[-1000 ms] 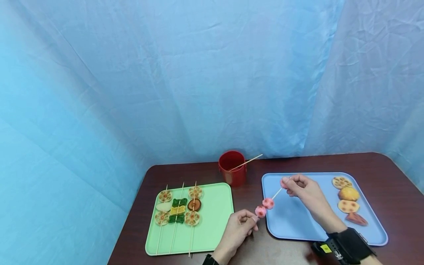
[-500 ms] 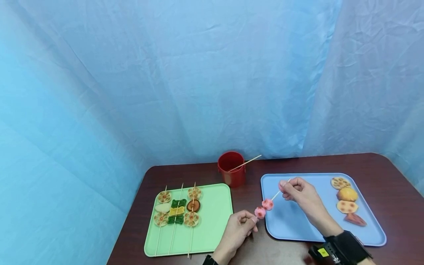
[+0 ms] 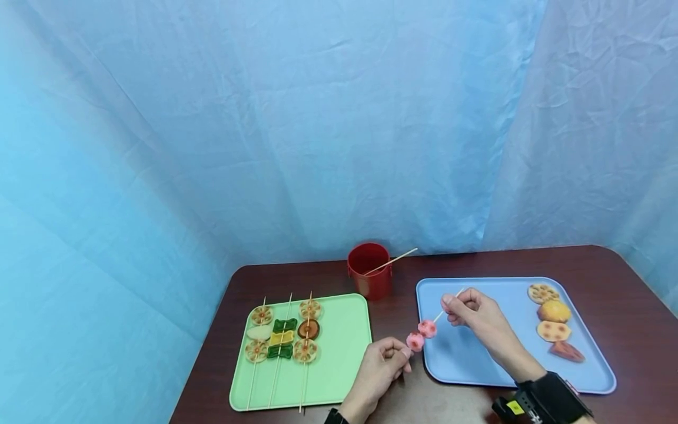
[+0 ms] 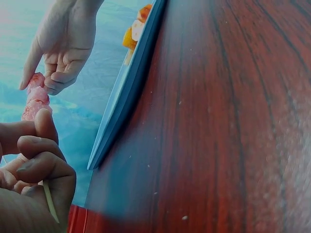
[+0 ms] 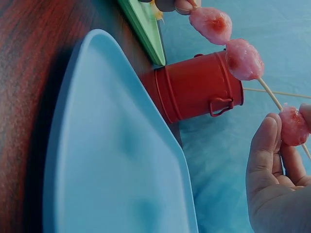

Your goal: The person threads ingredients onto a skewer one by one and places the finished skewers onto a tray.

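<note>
My left hand (image 3: 377, 372) grips the lower part of a wooden skewer (image 5: 269, 93), whose end shows below the curled fingers in the left wrist view. Two pink meatballs (image 5: 244, 59) with reddish browned spots sit together on it, just above the left fingertips. Farther up, the thumb and fingers of my right hand (image 3: 484, 323) pinch a third pink meatball (image 5: 293, 127). The skewer's tip pokes out past that one, and a bare stretch of stick separates it from the pair. Both hands hold the skewer tilted in the air, beside and over the blue tray's left edge.
On the green tray (image 3: 339, 377) lie three filled skewers (image 3: 282, 337). A red bucket (image 3: 373, 282) behind holds a loose stick (image 3: 405, 255). The blue tray (image 3: 477, 365) carries a lotus slice (image 3: 542, 292) and several other food pieces (image 3: 554, 331) along its right side.
My right hand has slid the third meatball a little down the skewer toward the other two, and the skewer's tip has come out above it. The left hand stays nearly still.
</note>
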The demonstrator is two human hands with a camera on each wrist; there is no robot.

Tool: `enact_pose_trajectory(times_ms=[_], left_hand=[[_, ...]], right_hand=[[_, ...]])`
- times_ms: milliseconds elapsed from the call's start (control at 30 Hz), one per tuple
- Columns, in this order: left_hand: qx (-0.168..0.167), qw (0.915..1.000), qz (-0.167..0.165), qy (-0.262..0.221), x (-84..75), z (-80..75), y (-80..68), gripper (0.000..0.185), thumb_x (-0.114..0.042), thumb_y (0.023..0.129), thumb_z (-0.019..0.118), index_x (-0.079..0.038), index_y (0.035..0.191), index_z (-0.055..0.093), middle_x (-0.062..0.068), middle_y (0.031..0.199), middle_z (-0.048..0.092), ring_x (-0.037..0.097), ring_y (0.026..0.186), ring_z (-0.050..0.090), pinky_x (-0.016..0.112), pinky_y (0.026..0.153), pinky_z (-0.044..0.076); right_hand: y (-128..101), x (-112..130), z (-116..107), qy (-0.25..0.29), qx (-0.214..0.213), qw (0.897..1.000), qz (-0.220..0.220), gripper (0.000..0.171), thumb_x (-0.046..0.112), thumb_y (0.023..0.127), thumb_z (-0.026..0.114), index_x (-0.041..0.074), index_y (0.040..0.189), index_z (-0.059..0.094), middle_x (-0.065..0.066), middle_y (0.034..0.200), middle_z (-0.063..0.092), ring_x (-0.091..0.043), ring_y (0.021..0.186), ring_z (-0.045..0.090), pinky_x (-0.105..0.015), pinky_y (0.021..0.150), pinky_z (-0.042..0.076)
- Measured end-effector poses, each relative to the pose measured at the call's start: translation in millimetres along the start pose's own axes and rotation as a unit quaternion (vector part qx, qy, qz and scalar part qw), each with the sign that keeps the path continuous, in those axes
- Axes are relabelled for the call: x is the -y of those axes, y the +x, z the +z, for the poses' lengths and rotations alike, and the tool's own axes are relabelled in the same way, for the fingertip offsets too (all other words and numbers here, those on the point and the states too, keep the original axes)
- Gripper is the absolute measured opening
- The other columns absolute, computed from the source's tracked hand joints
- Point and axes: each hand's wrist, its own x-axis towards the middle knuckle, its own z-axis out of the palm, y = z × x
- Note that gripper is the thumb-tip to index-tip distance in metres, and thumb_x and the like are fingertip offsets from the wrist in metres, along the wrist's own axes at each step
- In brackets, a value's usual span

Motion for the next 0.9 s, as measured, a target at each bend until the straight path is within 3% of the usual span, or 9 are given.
enact_pose_trajectory(times_ms=[400, 900], left_hand=[[-0.001, 1.0, 0.003, -0.006, -0.1, 4.7, 1.8, 0.013, -0.008, 0.094, 0.069, 0.005, 0.092, 0.069, -0.002, 0.064, 0.062, 0.005, 0.051, 0.042, 0.019, 0.047, 0.033], [-0.006, 0.9996, -0.017, -0.021, 5.4, 6.7, 0.1, 0.007, -0.006, 0.093, 0.068, -0.001, 0.088, 0.069, -0.001, 0.064, 0.062, 0.005, 0.051, 0.041, 0.02, 0.047, 0.033]], right_hand=[[-3.9, -2.6, 3.1, -0.02, -0.004, 1.0, -0.003, 0.04, 0.039, 0.1, 0.069, 0.001, 0.097, 0.056, -0.018, 0.096, 0.072, -0.016, 0.081, 0.068, -0.029, 0.077, 0.057], [-4.2, -9.1, 3.1, -0.042, -0.003, 0.999, 0.011, 0.041, 0.039, 0.1, 0.07, 0.0, 0.098, 0.057, -0.017, 0.093, 0.072, -0.017, 0.08, 0.069, -0.029, 0.076, 0.057]])
